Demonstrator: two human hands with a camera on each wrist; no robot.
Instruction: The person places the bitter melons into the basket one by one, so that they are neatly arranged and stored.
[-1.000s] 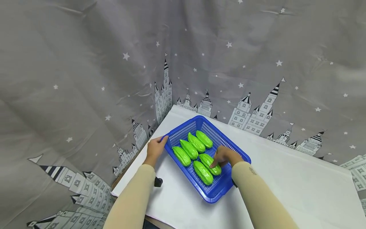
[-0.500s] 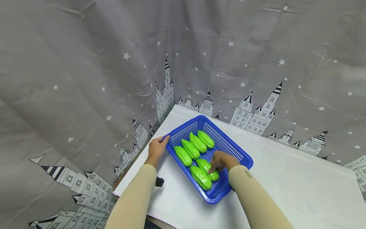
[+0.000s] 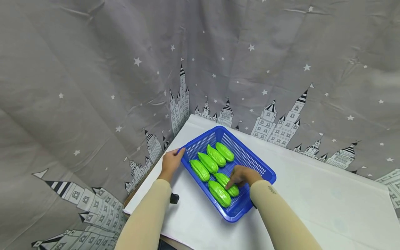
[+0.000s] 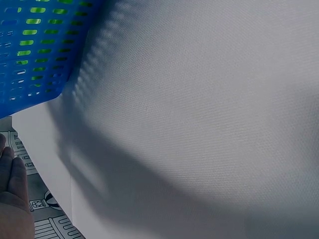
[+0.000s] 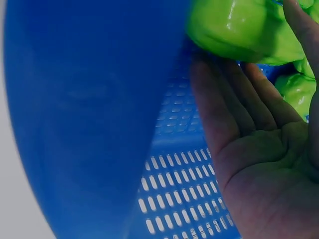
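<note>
A blue plastic basket (image 3: 255, 162) with slotted walls stands on the white table. Thumb over the rim, my left hand (image 3: 171, 163) grips its left corner. Only part of that hand (image 4: 14, 199) shows in the left wrist view. Inside, my right hand (image 3: 245, 175) holds a glossy green gourd-like vegetable (image 3: 221, 178), thumb on one side. The fingers (image 5: 249, 94) reach beneath its other side in the right wrist view. A matching green vegetable (image 3: 219, 194) lies alongside, nearer the front. Behind these two lies a row of several more green vegetables (image 3: 216, 155).
The white table (image 3: 315, 187) extends to the right of the basket. A grey curtain (image 3: 237, 62) with printed castles and stars hangs behind and left. A small black object (image 3: 174, 198) shows beside the left sleeve.
The vegetable under my right hand has moved left, up against the front one, which has also shifted a little. My right thumb has slid slightly left. The left hand stays on the rim.
</note>
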